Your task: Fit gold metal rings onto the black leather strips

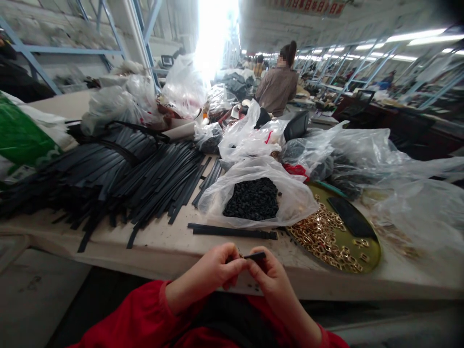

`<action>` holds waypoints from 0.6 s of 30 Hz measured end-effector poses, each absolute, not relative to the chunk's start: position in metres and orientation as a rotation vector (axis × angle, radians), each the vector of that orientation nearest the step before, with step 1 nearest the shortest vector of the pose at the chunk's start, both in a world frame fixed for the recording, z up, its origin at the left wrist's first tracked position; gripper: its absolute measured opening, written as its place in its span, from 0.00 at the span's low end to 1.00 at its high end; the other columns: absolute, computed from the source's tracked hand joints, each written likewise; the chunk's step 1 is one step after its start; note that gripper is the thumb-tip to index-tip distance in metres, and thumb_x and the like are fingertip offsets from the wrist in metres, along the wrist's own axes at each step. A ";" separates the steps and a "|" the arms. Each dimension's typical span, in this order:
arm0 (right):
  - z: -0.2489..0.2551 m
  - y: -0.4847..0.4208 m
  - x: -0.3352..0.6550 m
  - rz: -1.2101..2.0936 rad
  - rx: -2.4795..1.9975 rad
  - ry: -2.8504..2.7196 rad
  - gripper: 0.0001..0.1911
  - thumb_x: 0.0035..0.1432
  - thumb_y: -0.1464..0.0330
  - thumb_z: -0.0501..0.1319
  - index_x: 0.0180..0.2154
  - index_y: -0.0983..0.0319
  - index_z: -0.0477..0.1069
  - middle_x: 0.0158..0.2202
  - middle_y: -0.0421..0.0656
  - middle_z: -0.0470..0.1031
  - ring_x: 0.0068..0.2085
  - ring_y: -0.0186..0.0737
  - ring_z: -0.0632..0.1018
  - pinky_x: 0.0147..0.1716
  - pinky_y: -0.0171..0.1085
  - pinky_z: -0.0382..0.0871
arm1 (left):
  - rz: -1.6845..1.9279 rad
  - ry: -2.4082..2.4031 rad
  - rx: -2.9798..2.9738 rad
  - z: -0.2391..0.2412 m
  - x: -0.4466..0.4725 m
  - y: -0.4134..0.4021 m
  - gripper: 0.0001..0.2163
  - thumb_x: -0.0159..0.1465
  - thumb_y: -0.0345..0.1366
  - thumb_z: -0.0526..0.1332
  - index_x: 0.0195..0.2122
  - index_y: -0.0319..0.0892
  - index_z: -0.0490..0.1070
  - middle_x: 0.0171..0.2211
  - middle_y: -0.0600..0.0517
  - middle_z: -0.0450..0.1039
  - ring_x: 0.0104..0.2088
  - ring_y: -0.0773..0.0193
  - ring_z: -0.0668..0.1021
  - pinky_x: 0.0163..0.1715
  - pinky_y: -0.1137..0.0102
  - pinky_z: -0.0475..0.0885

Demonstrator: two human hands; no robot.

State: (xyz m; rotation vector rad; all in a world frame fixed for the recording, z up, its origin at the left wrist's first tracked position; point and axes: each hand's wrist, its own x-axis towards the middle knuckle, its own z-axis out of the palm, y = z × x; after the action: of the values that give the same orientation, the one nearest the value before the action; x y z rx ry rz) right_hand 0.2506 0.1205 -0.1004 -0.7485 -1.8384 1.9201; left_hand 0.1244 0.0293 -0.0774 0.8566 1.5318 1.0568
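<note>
My left hand and my right hand meet at the near table edge, both pinched on a thin black strap with a small gold piece between the fingers. Two more black straps lie flat on the table just beyond my hands. Behind them an open clear bag holds small black pieces. To the right a round tray carries several gold buckles and a dark flat piece. My sleeves are red.
A big heap of black straps covers the left of the table. Clear plastic bags crowd the middle and right. A green and white sack sits far left. A person in a brown top stands at the far end.
</note>
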 end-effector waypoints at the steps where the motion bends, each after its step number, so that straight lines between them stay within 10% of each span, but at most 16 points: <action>1: -0.099 0.125 0.250 1.924 -0.709 -1.878 0.11 0.51 0.59 0.59 0.29 0.60 0.64 0.24 0.36 0.65 0.26 0.33 0.67 0.26 0.32 0.60 | 1.078 1.529 0.842 -0.079 0.122 0.032 0.09 0.57 0.41 0.54 0.27 0.41 0.58 0.16 0.59 0.63 0.17 0.71 0.66 0.16 0.77 0.59; 5: -0.091 0.164 0.241 1.940 -0.545 -2.214 0.09 0.54 0.61 0.56 0.32 0.61 0.67 0.28 0.39 0.70 0.30 0.36 0.70 0.29 0.34 0.62 | 1.125 1.573 0.918 -0.080 0.113 0.044 0.10 0.57 0.35 0.53 0.40 0.40 0.62 0.21 0.59 0.66 0.21 0.70 0.69 0.20 0.77 0.63; 13: -0.110 0.263 0.175 0.524 -0.846 -2.847 0.06 0.53 0.72 0.54 0.32 0.62 0.69 0.34 0.46 0.70 0.35 0.41 0.72 0.34 0.37 0.61 | 1.032 1.711 0.885 -0.078 0.094 0.068 0.06 0.58 0.36 0.51 0.31 0.40 0.64 0.18 0.59 0.63 0.18 0.72 0.65 0.19 0.77 0.59; 18: -0.121 0.269 0.162 0.485 -0.871 -2.876 0.04 0.53 0.74 0.55 0.31 0.62 0.68 0.33 0.47 0.71 0.35 0.42 0.72 0.34 0.37 0.60 | 1.055 1.718 0.806 -0.085 0.090 0.073 0.06 0.57 0.36 0.51 0.29 0.40 0.62 0.16 0.60 0.61 0.16 0.73 0.64 0.16 0.78 0.58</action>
State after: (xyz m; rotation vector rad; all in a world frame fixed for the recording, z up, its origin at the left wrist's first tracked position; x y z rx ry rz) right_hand 0.1624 0.2685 -0.1213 -0.8711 -2.8756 0.4847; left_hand 0.0900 0.0733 -0.0851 0.8065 1.7184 1.0550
